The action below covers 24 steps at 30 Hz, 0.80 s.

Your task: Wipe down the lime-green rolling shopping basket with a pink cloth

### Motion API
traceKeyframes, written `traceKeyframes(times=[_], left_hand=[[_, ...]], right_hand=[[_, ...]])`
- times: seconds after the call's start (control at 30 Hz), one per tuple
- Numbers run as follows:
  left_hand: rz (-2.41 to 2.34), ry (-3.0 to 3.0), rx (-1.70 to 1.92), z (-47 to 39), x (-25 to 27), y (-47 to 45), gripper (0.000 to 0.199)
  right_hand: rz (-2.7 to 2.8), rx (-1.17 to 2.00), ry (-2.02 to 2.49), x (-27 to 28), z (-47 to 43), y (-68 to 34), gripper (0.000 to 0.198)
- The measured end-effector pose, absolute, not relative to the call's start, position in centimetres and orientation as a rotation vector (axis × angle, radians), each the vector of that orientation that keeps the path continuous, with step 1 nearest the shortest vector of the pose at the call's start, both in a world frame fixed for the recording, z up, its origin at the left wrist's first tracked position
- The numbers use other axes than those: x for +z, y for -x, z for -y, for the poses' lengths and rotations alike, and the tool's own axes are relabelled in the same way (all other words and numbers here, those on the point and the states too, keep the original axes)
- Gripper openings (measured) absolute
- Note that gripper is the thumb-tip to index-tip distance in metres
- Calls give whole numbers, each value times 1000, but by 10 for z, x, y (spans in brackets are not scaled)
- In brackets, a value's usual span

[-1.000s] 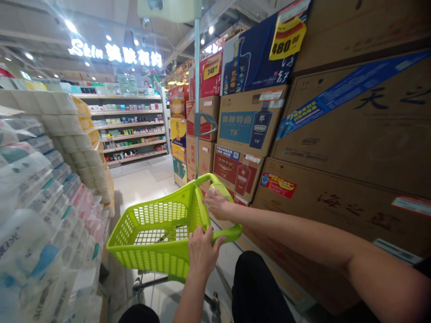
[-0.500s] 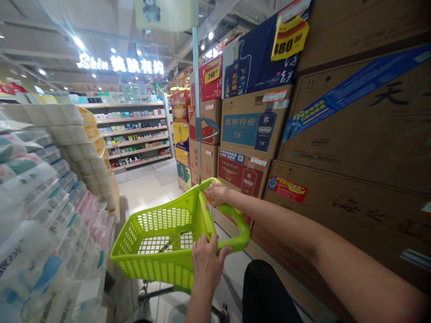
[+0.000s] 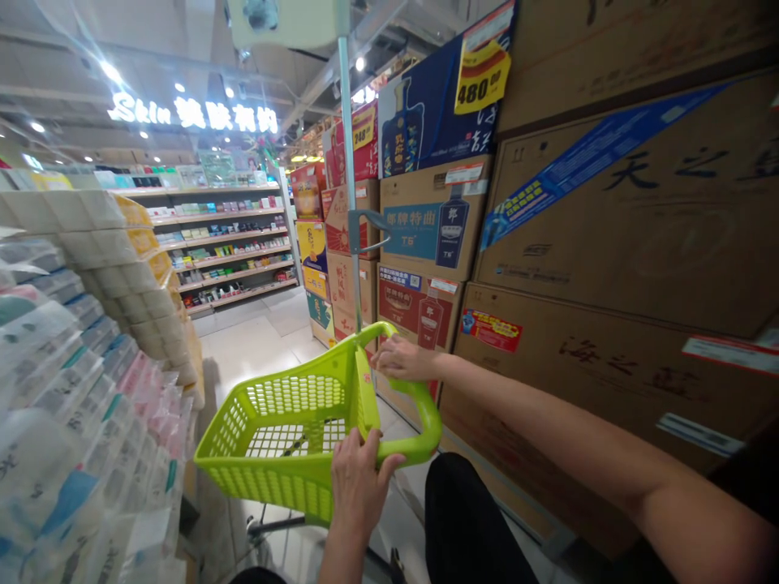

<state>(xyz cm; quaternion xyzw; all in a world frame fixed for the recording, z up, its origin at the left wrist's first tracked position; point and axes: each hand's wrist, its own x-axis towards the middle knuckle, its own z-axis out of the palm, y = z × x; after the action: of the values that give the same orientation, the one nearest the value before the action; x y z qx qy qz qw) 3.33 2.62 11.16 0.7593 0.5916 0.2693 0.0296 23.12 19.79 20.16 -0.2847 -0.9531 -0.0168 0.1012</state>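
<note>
Green cart [image 3: 261, 485]: open floor [image 3: 249, 337] ahead, cartons [image 3: 419, 312] along its right; left hand [image 3: 359, 478] grasping its rim [image 3: 273, 457], right hand [image 3: 405, 357] seemingly its handle [image 3: 431, 422].

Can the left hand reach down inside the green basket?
Probably yes. The left hand grips the green basket at its handle end, and no lid covers the open top. It would likely just need to let go first.

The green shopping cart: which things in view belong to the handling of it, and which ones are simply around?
In use:
green shopping cart
left hand, on it
right hand, on it

Only around:
stacked boxes on the right
wrapped packs on the left
stocked shelves
lit sign
</note>
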Motion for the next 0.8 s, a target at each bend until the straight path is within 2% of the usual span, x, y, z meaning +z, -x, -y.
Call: traceKeyframes(times=[0.17, 0.27, 0.33, 0.47, 0.63, 0.8], left_hand=[[-1815, -2357, 843, -30, 112, -32, 37], [-1815, -2371, 797, -37, 115, -31, 34], [-1812, -2375, 766, -43, 116, -29, 34], [-1817, -2381, 759, -60, 117, -24, 34], [-1847, -2338, 735, -86, 114, -16, 34], [-1756, -2327, 700, -100, 120, -13, 32]], right_hand=[[2446, 115, 1248, 207, -252, -240, 23], [2322, 96, 1293, 204, -260, -233, 32], [2272, 95, 1304, 200, -255, -229, 35], [2202, 97, 1330, 183, -222, -225, 24], [2126, 136, 1181, 153, -158, -221, 32], [1990, 91, 1452, 158, -183, -208, 33]])
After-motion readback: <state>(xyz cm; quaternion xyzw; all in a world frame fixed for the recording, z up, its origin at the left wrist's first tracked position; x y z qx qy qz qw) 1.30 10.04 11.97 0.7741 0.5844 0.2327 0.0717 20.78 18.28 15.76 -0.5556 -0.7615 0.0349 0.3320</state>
